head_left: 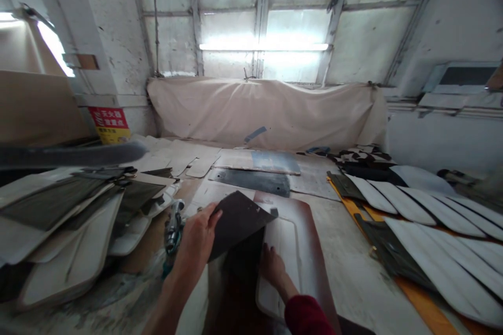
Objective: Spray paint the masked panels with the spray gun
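A dark flat sheet [238,220] is lifted and tilted at the centre, and my left hand [202,230] pinches its left edge between thumb and fingers. Below and right of it, my right hand [272,266] rests at the left edge of a pale rounded panel [288,251]; its fingers are partly in shadow, and what they grip, if anything, is unclear. That panel lies on a reddish-brown board [314,241]. A metal spray gun [172,227] stands just left of my left forearm.
Stacked pale and dark panels [78,241] cover the left side. More white panels [428,251] lie in rows on the right, over orange strips. Behind the worktable [346,267] hangs a beige cloth [267,110]. A blurred dark bar [98,154] reaches in from the left.
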Demonstrator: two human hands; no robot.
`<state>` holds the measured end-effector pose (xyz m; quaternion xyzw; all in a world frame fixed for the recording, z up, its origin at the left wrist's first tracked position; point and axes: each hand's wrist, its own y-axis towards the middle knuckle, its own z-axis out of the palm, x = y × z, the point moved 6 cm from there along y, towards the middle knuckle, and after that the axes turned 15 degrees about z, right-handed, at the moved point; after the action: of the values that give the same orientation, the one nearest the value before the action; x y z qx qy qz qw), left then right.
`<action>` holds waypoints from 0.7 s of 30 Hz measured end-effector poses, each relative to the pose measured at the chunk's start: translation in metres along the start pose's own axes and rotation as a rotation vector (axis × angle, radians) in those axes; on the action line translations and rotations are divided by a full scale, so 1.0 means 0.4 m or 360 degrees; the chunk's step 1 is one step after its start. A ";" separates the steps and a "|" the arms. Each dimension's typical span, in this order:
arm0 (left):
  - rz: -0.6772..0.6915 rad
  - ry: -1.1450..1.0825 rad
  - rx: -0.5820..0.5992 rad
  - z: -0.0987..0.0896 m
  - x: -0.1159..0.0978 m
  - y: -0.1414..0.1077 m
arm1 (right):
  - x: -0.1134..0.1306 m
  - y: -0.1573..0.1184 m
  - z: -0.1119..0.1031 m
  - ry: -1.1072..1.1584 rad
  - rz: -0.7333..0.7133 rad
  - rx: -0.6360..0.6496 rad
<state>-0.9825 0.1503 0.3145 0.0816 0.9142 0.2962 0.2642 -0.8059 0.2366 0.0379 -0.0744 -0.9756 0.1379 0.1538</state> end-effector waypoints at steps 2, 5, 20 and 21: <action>0.0017 0.0053 -0.0050 -0.021 0.000 0.015 | 0.010 0.004 -0.004 0.0029 -0.0009 0.0019; 0.0031 0.0096 -0.0067 -0.038 -0.006 0.034 | 0.030 -0.002 -0.021 0.0035 -0.0060 0.0005; 0.1092 0.0173 0.0294 0.120 -0.026 -0.327 | -0.220 0.012 -0.040 0.0853 -0.0028 -0.0250; 0.1191 0.0217 0.0346 0.136 -0.026 -0.359 | -0.218 0.011 -0.034 0.0831 -0.0026 -0.0273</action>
<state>-0.9437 0.0576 0.1977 0.4168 0.8628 0.2781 0.0666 -0.7190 0.2279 0.0248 -0.1122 -0.9116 0.0296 0.3943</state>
